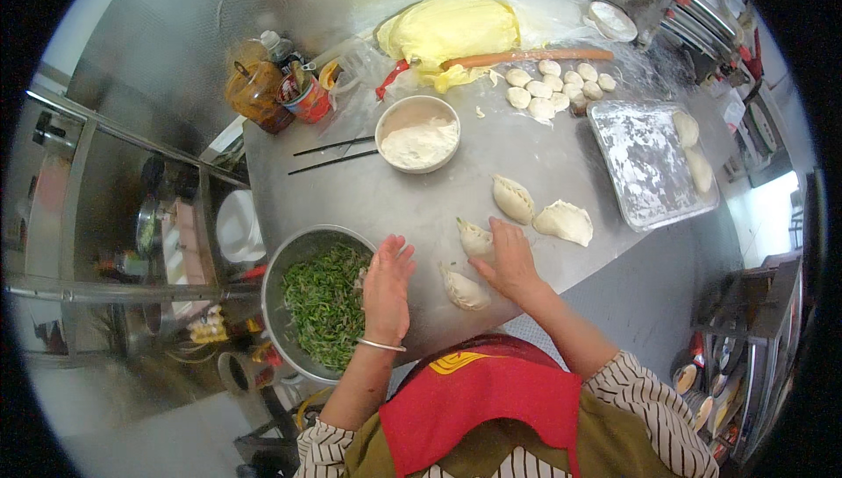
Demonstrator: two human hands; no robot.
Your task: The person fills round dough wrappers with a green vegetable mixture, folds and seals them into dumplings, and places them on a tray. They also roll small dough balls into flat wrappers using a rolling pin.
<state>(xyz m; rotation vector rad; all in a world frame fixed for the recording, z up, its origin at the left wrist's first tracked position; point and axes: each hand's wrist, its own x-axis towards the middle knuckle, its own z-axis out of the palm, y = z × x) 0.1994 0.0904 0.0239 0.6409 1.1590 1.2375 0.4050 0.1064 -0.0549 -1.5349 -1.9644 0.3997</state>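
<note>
My left hand [386,294] is flat and upright by the right rim of a steel bowl [271,320], holding nothing. Chopped green filling [325,307] lies in that bowl. My right hand [513,261] has thumb and fingers on either side of the right end of a pleated dumpling [475,239], partly hiding it. Just below, another pleated dumpling [464,290] rests on the steel table [342,202]. Beyond the right hand lie a plump dumpling [513,199] and a flatter, crimped dumpling [564,222].
A bowl of flour [421,142] stands mid-table beside black chopsticks [332,161]. Farther back are several dough pieces [543,88], a rolling pin [533,57] and a yellow plastic bag [454,27]. A floured metal tray [631,156] sits at right; jars [260,100] stand at left.
</note>
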